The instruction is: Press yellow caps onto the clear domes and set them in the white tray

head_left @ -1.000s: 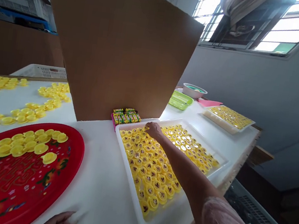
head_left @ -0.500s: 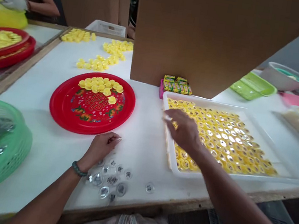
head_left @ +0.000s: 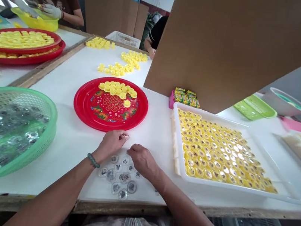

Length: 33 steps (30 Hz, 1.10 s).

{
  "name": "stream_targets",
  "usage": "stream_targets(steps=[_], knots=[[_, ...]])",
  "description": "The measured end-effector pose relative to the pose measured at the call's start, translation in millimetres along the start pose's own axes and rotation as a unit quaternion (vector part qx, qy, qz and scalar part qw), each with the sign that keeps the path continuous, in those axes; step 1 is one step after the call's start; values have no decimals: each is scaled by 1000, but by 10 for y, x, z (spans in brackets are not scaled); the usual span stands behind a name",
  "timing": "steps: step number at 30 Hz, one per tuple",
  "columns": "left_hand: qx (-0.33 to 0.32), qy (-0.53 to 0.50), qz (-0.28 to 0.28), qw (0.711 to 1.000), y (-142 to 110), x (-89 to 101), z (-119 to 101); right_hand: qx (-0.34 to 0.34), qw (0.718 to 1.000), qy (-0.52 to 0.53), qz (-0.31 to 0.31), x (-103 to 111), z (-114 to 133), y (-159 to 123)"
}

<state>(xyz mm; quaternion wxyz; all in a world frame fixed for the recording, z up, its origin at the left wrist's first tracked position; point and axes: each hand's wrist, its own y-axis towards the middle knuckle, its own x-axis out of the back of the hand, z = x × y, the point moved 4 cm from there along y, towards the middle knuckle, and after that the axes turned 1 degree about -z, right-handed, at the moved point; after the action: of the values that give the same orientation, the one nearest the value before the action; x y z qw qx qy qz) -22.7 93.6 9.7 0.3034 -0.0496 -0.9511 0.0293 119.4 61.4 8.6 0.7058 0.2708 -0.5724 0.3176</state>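
The left hand (head_left: 112, 143) is beside the red tray (head_left: 108, 111), fingers pinched together, a pale speck at their tips too small to identify. The right hand's (head_left: 143, 161) fingers curl down, any grip hidden. Clear round capsules (head_left: 132, 186) lie on the worktop (head_left: 157, 133) between the forearms.

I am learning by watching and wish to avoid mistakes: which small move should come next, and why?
Perhaps the right hand should ease toward the left hand, so both can work on the small pale piece the left seems to pinch. The hands are close but apart, the right one by the clear discs; whether it holds anything cannot be told.
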Motion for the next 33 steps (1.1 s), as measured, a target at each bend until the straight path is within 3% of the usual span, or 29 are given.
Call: stream_targets(steps=[4, 8, 12, 15, 19, 24, 29, 33], knots=[[-11, 10, -16, 1000, -25, 74, -85, -4, 999, -38, -1, -47, 50, -44], [-23, 15, -50, 998, -30, 194, -117, -42, 998, 20, -45, -15, 14, -36], [5, 53, -107, 993, -15, 333, -73, -98, 976, 117, -155, 243, -134, 157], [22, 77, -128, 988, -4, 385, -42, -113, 962, 125, -215, 476, -258, 466], [37, 81, -133, 987, 3, 379, -22, -93, 975, 107, -169, 626, -432, 1001], [23, 103, -126, 986, -1, 329, -50, -133, 976, 48, -167, 747, -763, 1592], [21, 116, -115, 986, -14, 318, -72, -168, 980, 3, -110, 600, -956, 1999], [26, 128, -107, 986, -17, 310, -67, -185, 979, -5, -89, 452, -975, 2058]])
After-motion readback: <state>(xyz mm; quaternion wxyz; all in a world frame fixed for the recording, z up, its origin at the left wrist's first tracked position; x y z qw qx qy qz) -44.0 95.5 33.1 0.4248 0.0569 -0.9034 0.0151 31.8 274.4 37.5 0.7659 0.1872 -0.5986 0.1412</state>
